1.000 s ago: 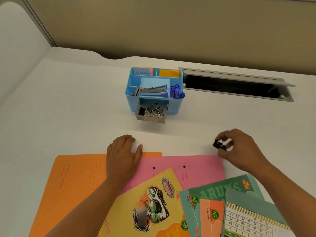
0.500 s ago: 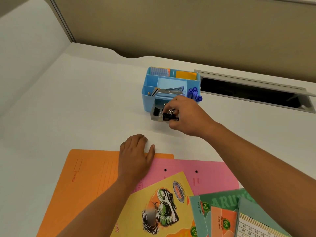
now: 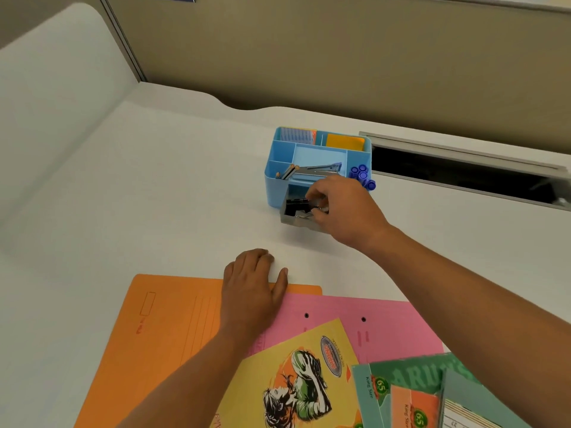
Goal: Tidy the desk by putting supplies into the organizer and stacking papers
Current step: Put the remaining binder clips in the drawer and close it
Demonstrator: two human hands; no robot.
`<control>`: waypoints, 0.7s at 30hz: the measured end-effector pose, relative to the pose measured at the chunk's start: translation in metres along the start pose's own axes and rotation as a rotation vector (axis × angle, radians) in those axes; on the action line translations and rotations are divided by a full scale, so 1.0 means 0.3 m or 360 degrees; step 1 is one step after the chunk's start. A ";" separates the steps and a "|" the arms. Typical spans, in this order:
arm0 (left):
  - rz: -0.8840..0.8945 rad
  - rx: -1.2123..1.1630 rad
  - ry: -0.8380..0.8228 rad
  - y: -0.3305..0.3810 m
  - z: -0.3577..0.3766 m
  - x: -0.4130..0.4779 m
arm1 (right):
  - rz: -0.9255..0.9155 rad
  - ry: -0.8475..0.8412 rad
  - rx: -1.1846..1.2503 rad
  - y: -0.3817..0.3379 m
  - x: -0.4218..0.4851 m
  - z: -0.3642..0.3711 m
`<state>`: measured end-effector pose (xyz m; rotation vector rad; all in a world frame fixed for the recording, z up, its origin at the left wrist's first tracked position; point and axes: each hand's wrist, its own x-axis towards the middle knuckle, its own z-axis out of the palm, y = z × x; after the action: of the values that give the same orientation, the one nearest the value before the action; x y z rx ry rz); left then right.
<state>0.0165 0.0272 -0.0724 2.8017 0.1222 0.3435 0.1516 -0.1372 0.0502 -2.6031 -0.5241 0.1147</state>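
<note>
A blue desk organizer (image 3: 275,177) stands at the back of the white desk, with a stapler (image 3: 321,169), pencils, blue pens (image 3: 361,174) and sticky notes in its compartments. Its grey drawer (image 3: 290,220) is pulled out at the front. My right hand (image 3: 343,208) is over the drawer, fingers pinched on the wire handles of a black binder clip (image 3: 296,206) that sits in the drawer mouth. My left hand (image 3: 251,288) lies flat, palm down, on the top edge of an orange folder (image 3: 173,319) and a pink folder (image 3: 386,322).
A yellow notebook (image 3: 293,381) overlaps the folders in front of me, with green and orange notebooks (image 3: 411,393) spread at the lower right. An open cable tray slot (image 3: 463,171) runs along the desk's back right. A beige partition wall stands behind the desk.
My right hand carried the black binder clip from the desk by the pink folder up to the organizer's drawer and now holds it at the drawer. My left hand stayed on the folders.
</note>
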 end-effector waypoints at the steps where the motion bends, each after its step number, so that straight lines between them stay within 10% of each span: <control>1: 0.0002 0.0001 -0.0003 0.001 0.000 0.000 | 0.0018 0.0017 -0.0019 0.004 -0.010 -0.001; 21: 0.0004 0.0011 0.0016 -0.001 0.005 0.000 | 0.0057 -0.0059 -0.0043 0.014 -0.230 0.099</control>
<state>0.0168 0.0270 -0.0739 2.8073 0.1221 0.3582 0.0841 -0.1539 0.0212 -2.6418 -0.4951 0.1690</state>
